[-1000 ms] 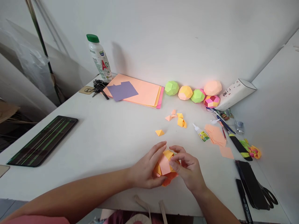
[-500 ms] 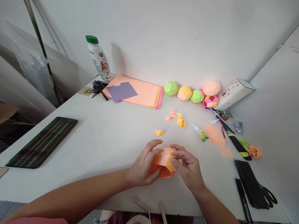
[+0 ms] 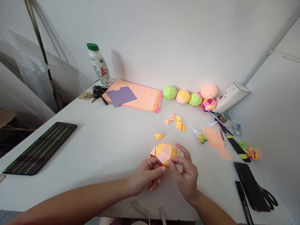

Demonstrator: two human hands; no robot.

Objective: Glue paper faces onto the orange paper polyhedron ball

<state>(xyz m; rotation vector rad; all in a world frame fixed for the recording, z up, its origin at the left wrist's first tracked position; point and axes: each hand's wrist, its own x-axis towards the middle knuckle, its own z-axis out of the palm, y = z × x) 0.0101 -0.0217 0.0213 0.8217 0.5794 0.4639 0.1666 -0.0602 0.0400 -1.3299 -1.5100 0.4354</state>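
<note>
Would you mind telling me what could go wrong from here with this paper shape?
The left hand and right hand pinch the folded paper shape, so too firm a squeeze might dent it. The small yellow piece just beyond it could get knocked away. The glue bottle lies on its side and might leak if uncapped.

One head-worn view looks forward and steeply down from above the near edge of the white table [image 3: 105,137]

So the white table [image 3: 98,137] had a tablet [image 3: 41,148], keys [image 3: 98,92], a glue bottle [image 3: 199,136], scissors [image 3: 266,195] and loose orange pieces [image 3: 180,124] on it.
</note>
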